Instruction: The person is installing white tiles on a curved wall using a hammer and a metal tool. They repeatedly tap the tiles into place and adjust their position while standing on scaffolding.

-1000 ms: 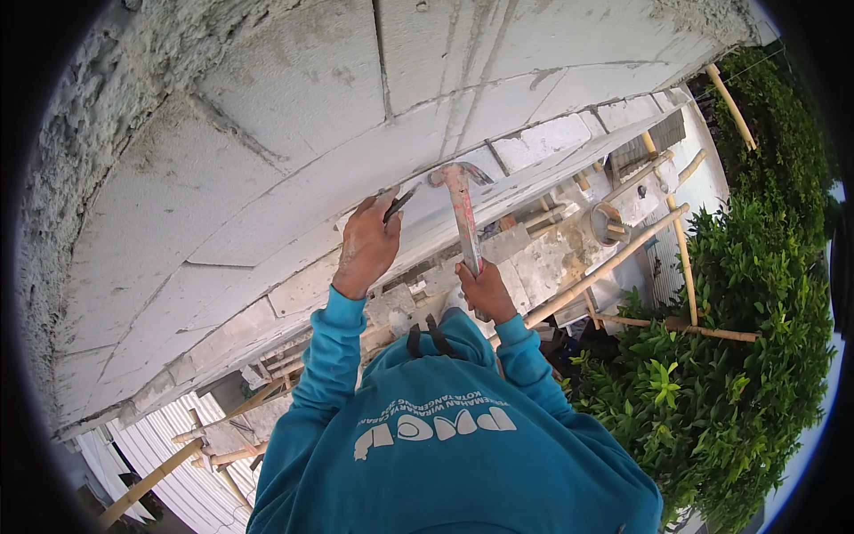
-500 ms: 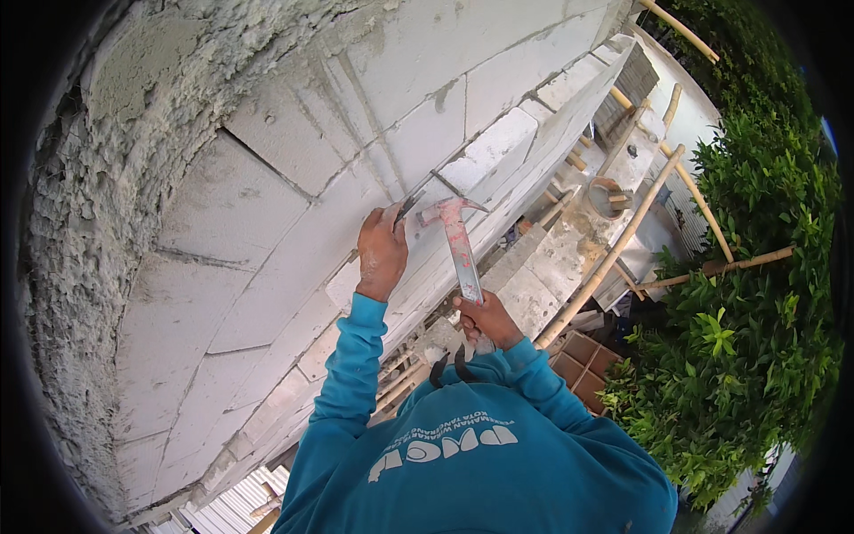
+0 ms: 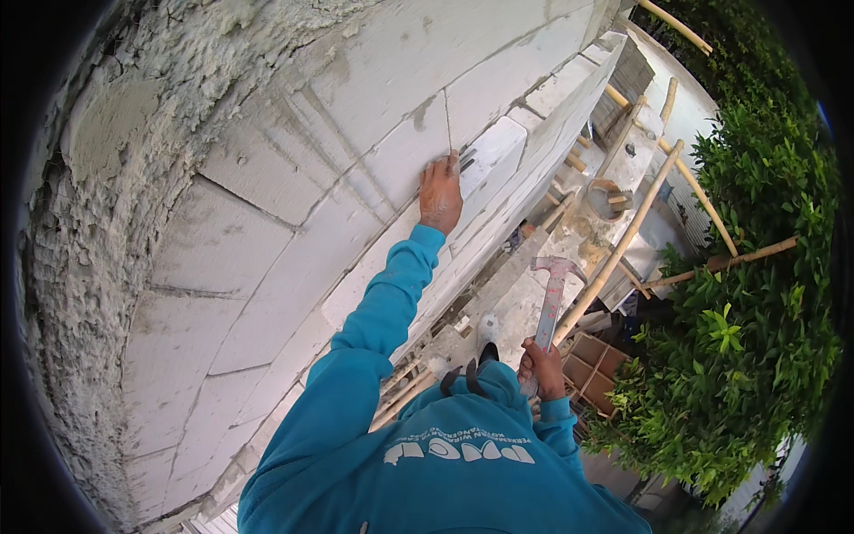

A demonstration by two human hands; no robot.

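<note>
My left hand is up against the light-grey block wall, fingers closed round a thin dark piece. Its narrow ends stick out past my fingertips over a pale block's face; I cannot make out its exact kind. Lower and to the right, my right hand grips a claw hammer by the handle. The hammer's worn red-and-grey head points up, away from the wall.
Rough mortar covers the wall's left side. Bamboo poles cross on the right beside leafy branches. Below lie a dusty plank-like ledge, a round bucket and a brown compartmented crate. My foot shows near the ledge.
My left hand has moved up and right along the wall with the dark piece. The hammer in my right hand has swung away from the wall, down and to the right.
</note>
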